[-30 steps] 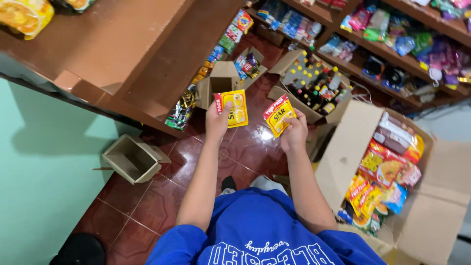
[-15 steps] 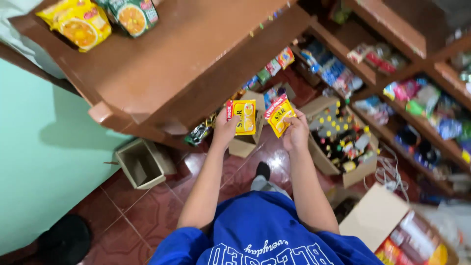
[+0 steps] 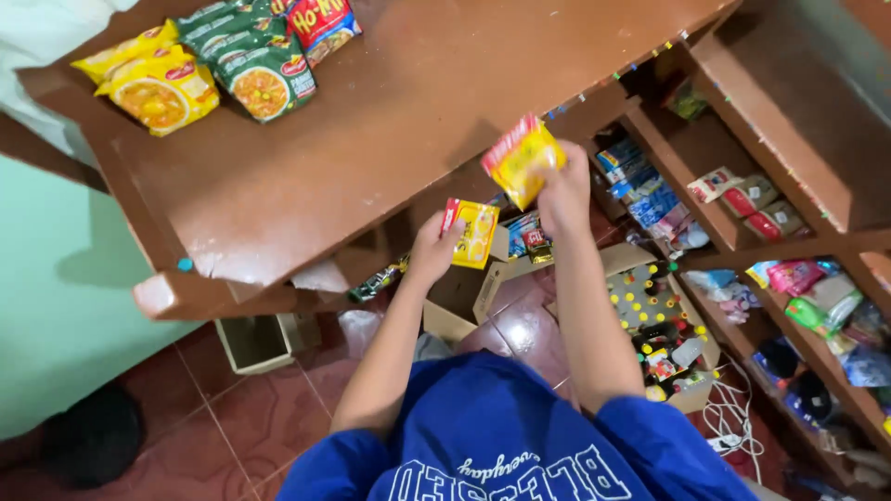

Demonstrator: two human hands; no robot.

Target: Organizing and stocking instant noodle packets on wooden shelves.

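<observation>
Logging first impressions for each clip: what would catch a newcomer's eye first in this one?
Most striking are the two yellow packets held up mid-frame: the right hand lifts a yellow-and-red packet over the edge of the brown wooden counter, while the left hand holds a second yellow packet lower down. Next, the pile of noodle packs at the counter's far left corner.

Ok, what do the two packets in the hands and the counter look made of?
Both yellow packets, left and right, look like thin glossy plastic film: printed, creased, catching light. The counter looks like brown-painted or varnished wood, worn pale at its near corner; it could be laminate.
</observation>
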